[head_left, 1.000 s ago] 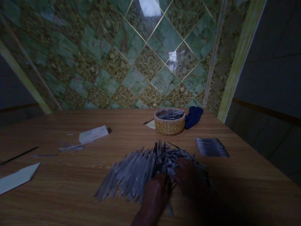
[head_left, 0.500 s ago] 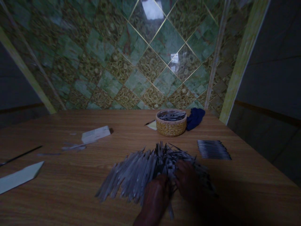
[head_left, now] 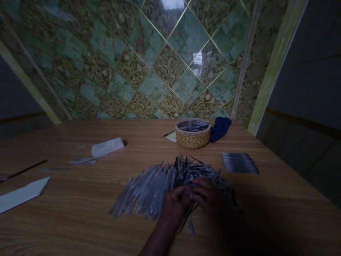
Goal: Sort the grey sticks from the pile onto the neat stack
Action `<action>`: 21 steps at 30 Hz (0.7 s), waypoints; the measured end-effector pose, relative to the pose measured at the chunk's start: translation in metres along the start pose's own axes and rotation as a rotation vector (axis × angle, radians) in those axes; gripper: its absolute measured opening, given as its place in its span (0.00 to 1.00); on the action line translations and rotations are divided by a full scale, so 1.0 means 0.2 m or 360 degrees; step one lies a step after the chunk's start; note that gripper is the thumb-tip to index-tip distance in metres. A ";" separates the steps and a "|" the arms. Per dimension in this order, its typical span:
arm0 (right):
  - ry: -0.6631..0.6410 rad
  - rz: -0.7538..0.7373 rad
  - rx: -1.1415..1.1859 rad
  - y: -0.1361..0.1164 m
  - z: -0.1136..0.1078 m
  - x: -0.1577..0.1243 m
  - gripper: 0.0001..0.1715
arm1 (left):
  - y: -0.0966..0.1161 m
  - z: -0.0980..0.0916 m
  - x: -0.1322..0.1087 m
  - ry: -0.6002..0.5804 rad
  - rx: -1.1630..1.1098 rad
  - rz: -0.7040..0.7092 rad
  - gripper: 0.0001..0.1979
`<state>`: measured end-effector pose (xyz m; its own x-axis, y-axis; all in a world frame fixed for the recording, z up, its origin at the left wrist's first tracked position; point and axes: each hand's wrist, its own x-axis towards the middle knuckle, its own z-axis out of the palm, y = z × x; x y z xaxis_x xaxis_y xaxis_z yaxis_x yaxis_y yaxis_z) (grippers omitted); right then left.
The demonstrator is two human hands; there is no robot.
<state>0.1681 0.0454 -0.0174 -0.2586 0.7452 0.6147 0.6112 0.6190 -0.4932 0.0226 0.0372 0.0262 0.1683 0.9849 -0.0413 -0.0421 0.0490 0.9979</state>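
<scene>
Bare table left of strip pile

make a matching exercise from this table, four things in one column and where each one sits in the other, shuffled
1 woven basket
2 blue cloth
3 fanned strips
4 pale paper piece

A under the left hand and right hand
B by the left edge of the table
C just right of the basket
D far side, strips inside

Pairs: 1-D, 2-C, 3-A, 4-B

We see a fanned heap of thin grey strips lying flat on the wooden tabletop.
</scene>
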 end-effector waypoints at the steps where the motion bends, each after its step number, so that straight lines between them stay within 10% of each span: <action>1: 0.0003 0.0005 0.0028 0.00 0.00 0.00 0.09 | 0.02 0.01 -0.01 0.0005 -0.0025 -0.0021 0.06; 21: -0.0051 0.0662 -0.0189 0.10 -0.29 0.11 0.13 | 0.03 0.01 -0.01 0.0438 -0.0083 0.0004 0.08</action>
<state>0.2180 0.0600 0.0209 0.0060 0.9338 0.3578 0.7496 0.2327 -0.6197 0.0238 0.0362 0.0327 -0.1054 0.9928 -0.0576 -0.0941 0.0477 0.9944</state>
